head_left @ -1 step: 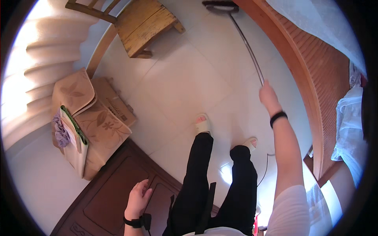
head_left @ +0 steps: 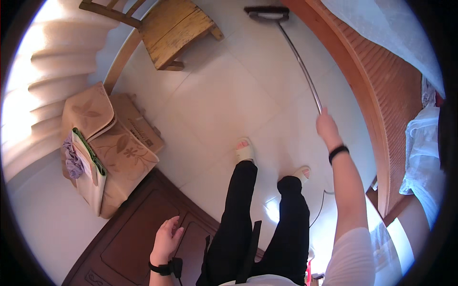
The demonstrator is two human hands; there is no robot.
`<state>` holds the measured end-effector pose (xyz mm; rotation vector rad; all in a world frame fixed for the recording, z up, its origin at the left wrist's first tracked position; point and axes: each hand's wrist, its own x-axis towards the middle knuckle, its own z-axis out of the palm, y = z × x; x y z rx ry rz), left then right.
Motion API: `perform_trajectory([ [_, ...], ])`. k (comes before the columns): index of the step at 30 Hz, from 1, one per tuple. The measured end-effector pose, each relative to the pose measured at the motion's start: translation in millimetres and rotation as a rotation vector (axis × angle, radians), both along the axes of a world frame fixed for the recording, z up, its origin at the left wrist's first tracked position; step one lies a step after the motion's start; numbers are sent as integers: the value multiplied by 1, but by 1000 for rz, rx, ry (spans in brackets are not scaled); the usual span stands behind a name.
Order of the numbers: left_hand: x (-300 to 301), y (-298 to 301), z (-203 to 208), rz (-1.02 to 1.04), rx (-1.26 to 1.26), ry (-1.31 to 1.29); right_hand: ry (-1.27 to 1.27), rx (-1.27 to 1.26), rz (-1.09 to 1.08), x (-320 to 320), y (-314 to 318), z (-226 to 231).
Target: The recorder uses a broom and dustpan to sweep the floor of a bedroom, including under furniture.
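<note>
While floor (head_left: 219, 95) fills the middle, a wooden frame (head_left: 369, 83) curves along the right, a cabinet (head_left: 138, 224) sits lower left and a chair (head_left: 176, 31) upper left. Beside the frame slants the broom (head_left: 298, 58) — its long axis runs up and slightly left from the right hand (head_left: 328, 128), its head (head_left: 268, 9) crosswise. The right hand grips the handle (head_left: 308, 78); the left hand (head_left: 166, 237), seen against the cabinet, is slack — fingers (head_left: 171, 223) half curled.

Right fingers (head_left: 324, 122) around broom handle (head_left: 306, 71)
</note>
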<state>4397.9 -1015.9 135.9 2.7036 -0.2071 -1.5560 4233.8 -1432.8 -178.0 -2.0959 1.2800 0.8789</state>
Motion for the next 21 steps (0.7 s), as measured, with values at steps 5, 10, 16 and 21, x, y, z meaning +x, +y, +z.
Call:
perform_trajectory([
  [5,23,5,-6,3,-30,31,248,16,76,-133,59,92],
  [10,32,2,-7,4,-31,47,-57,253,-337,-225,81,173],
  [16,41,6,2,-76,-25,1,-161,206,-247,-125,74,150],
  [21,18,-14,7,-109,-72,-1,-170,52,20,-42,48,82],
])
